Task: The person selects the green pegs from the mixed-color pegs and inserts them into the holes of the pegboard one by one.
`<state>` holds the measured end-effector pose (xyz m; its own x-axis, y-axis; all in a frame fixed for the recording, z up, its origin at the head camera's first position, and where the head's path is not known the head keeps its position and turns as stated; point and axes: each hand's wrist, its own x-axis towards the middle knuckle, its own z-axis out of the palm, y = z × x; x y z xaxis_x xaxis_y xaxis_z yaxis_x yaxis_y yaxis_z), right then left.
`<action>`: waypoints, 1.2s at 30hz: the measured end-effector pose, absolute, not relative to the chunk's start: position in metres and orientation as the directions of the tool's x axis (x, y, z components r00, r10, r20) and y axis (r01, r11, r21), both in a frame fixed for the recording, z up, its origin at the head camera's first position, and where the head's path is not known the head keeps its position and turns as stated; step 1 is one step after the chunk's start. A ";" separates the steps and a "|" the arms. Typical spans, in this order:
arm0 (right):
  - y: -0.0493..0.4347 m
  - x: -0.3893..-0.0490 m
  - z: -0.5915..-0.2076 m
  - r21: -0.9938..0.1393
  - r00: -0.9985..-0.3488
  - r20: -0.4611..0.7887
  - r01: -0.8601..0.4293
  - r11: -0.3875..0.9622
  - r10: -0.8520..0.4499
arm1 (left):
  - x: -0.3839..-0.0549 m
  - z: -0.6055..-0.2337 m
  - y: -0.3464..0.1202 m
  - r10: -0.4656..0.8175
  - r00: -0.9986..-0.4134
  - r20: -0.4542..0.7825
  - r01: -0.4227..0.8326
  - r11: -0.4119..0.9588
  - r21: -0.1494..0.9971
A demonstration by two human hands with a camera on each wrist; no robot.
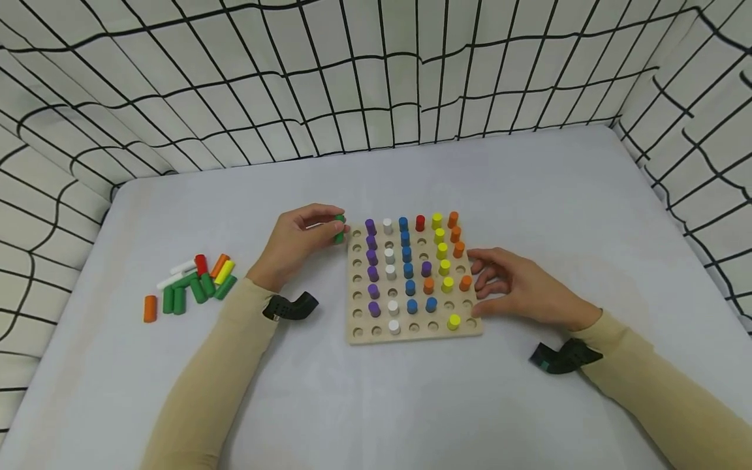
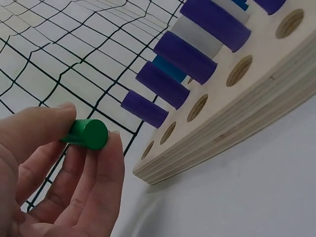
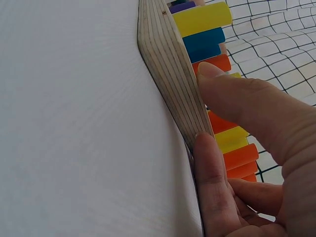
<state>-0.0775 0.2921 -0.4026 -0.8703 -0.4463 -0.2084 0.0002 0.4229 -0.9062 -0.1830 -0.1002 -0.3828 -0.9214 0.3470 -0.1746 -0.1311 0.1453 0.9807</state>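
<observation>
A wooden pegboard (image 1: 384,336) lies on the table, with rows of holes and standing pegs. My left hand (image 1: 305,235) pinches a green peg (image 2: 94,134) between thumb and fingers, just off the board's far left corner. In the left wrist view the peg's round end faces the camera. Along the board's left edge runs a column of bare holes beside a column of purple pegs (image 1: 372,258). At the right edge, my right hand (image 1: 511,284) rests thumb and fingertips against the board's side, fingers loosely bent, gripping no peg.
Loose pegs lie in a pile to the left: several green pegs (image 1: 179,300), plus white, red, orange and yellow ones. One orange peg (image 1: 150,309) lies at the pile's near left side. Black wire mesh (image 1: 352,85) rises behind the white table (image 1: 376,411) and along its sides.
</observation>
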 end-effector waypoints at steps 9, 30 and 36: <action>0.288 -0.075 -0.404 -0.907 -0.865 -0.225 0.018 0.421 -0.448 | -0.193 -0.388 -0.093 0.264 -0.941 -0.210 -0.213 0.018 0.977; 0.292 -0.077 -0.398 -0.892 -0.865 -0.244 0.023 0.451 -0.438 | -0.204 -0.402 -0.084 0.336 -0.941 -0.045 -0.021 0.075 0.997; 0.290 -0.077 -0.399 -0.893 -0.863 -0.246 0.023 0.450 -0.442 | -0.204 -0.403 -0.089 0.344 -0.938 -0.035 0.030 0.184 0.982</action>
